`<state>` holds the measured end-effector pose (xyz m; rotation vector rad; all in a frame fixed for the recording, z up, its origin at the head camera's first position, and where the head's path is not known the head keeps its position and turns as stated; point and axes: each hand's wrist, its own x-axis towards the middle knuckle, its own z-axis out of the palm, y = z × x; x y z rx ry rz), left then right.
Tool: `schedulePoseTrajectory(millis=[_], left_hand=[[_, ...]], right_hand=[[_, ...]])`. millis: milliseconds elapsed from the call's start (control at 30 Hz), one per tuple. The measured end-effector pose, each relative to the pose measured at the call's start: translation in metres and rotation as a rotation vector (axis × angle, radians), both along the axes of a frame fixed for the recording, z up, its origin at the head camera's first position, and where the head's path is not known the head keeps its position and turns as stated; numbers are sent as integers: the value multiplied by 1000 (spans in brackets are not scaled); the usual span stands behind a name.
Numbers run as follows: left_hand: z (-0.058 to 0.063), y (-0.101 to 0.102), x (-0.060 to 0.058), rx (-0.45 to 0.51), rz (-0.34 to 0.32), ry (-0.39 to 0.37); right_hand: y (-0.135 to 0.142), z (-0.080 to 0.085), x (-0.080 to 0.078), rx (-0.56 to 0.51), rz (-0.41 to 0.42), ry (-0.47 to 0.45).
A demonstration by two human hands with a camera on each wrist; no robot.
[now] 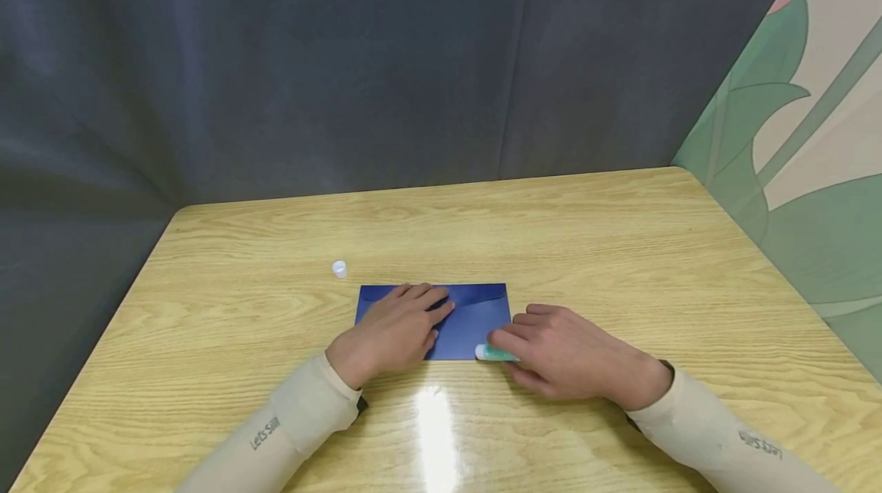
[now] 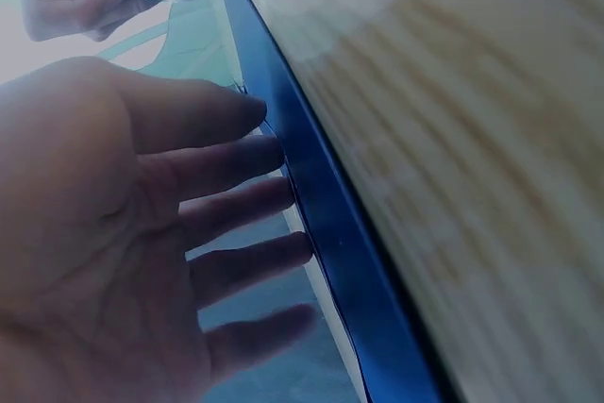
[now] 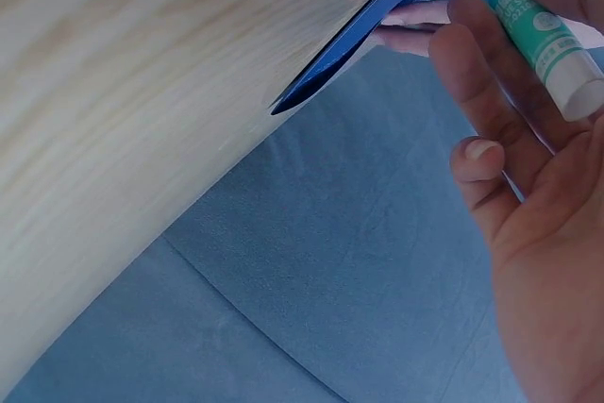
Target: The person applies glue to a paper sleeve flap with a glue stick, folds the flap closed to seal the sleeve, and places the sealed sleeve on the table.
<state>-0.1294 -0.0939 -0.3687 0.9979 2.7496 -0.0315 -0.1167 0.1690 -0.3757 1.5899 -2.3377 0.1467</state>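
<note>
Right hand [image 1: 561, 351] is pinching a green-and-white cylindrical plastic glue stick [image 1: 496, 354], white end pointing toward left hand [image 1: 396, 332], which is resting, fingers extended, on a rectangular blue paper envelope [image 1: 472, 326], long axis running toward right hand.

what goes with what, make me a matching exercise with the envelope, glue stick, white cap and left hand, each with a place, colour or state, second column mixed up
Column one:
1. envelope
2. glue stick
3. white cap
4. left hand

Column two:
A. over the envelope, fingers extended
B. held by the right hand
C. dark blue
D. lying on the table, near the envelope's far left corner

Pairs: 1-C, 2-B, 3-D, 4-A
</note>
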Motion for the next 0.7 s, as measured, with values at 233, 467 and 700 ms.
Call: schedulePoseTrajectory(millis=[233,467,700], left_hand=[[-1,1,1,3,28,-80],[1,6,0,16,35,-100],[3,18,-2,-14,15,-20]], right_hand=[[-2,0,1,-2,4,-1],[-2,1,0,-8,9,9],[-2,1,1,-9,11,12]])
